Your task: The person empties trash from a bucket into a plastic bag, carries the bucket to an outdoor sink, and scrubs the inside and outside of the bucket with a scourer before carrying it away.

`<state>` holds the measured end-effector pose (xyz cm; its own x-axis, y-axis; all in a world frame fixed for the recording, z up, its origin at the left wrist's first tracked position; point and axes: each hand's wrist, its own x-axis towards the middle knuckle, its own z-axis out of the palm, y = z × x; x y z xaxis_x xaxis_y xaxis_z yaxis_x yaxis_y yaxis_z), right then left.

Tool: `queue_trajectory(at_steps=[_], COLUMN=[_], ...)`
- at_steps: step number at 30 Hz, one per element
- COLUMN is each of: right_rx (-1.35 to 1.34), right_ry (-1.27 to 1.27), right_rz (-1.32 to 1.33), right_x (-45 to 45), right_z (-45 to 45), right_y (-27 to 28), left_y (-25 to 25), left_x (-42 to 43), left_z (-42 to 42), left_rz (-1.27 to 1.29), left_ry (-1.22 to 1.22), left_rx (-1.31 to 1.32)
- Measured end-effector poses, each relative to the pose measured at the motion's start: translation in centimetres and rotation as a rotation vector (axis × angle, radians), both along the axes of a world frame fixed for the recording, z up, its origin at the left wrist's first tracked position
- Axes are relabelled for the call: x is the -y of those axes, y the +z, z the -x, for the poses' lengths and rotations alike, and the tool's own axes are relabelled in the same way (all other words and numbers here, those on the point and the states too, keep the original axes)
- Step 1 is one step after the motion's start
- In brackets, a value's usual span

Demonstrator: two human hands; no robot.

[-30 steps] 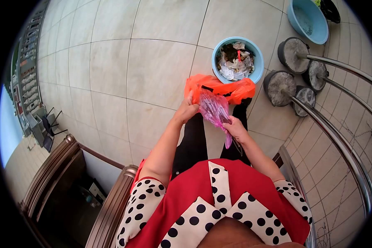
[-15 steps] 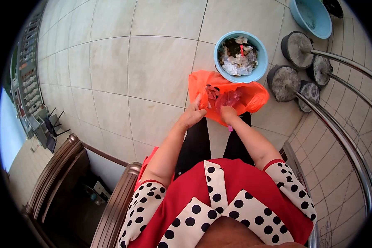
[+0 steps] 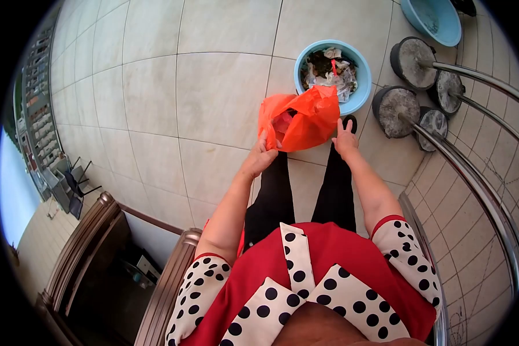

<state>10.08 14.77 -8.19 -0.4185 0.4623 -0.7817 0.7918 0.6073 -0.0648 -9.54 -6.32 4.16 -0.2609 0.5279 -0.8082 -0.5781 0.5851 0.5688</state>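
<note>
An orange plastic bag (image 3: pixel 314 124) hangs in front of my legs, partly covering the near left rim of a light-blue basin (image 3: pixel 360 99). My left hand (image 3: pixel 260 157) grips the bag's near left edge, fingers closed on the plastic. Within the bag's mouth a pinkish-red plastic bundle (image 3: pixel 282 122) shows; the rest of the contents is hidden. Just right of the bag, my right hand (image 3: pixel 345 142) is empty, with its fingers stretched and apart. Crumpled white paper, plastic scraps and dark waste (image 3: pixel 320 62) fill the basin.
Several round concrete-filled bases (image 3: pixel 397 109) with curved metal tubes (image 3: pixel 467 164) stand at the right. Another blue basin (image 3: pixel 435 23) sits at the far right. Brown wooden furniture (image 3: pixel 155 294) is at lower left. Pale tiles (image 3: pixel 213 86) cover the floor.
My right hand has come out of the bag, letting go of the pinkish-red bundle, and moved right. The bag's right side has swung left and up over the basin's rim.
</note>
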Motion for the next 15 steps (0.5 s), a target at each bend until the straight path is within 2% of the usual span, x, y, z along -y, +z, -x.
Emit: queue_trajectory(at_steps=[1,4,5,7,8,11,13,15], right_rx=[-0.047,-0.223,-0.518,-0.748,-0.769,-0.757,-0.342,0.117], right_ry=[0.089,0.411,0.432,0.575,0.617,0.632,0.611,0.661], right_rz=[-0.069,0.171,0.142,0.158,0.193,-0.013,-0.074,-0.132], right_x=[-0.7,-0.8,0.2,1.7,2.2,1.9,0.9,-0.6], right_z=[0.0,1.6,2.2,4.9,6.1,7.9,7.1,6.0], right_y=[0.7,0.6,1.2,1.8,1.5,-0.6,-4.2,-5.9], left_y=[0.3,0.7,0.5,1.1,2.0,3.0,2.6,2.4], left_x=[-0.1,-0.4,-0.5,-1.2,-1.9,-2.3,-1.4,-0.4], left_z=[0.4,0.7,0.7,0.6,0.2,0.2,1.0,1.6], left_rz=[-0.003,-0.013,-0.021,-0.028,-0.029,0.006,0.043,0.011], left_ry=[0.016,0.048,0.044,0.052,0.065,0.062,0.056,0.193], left_rx=[0.034,0.121,0.132,0.123,0.104,0.115,0.159,0.132])
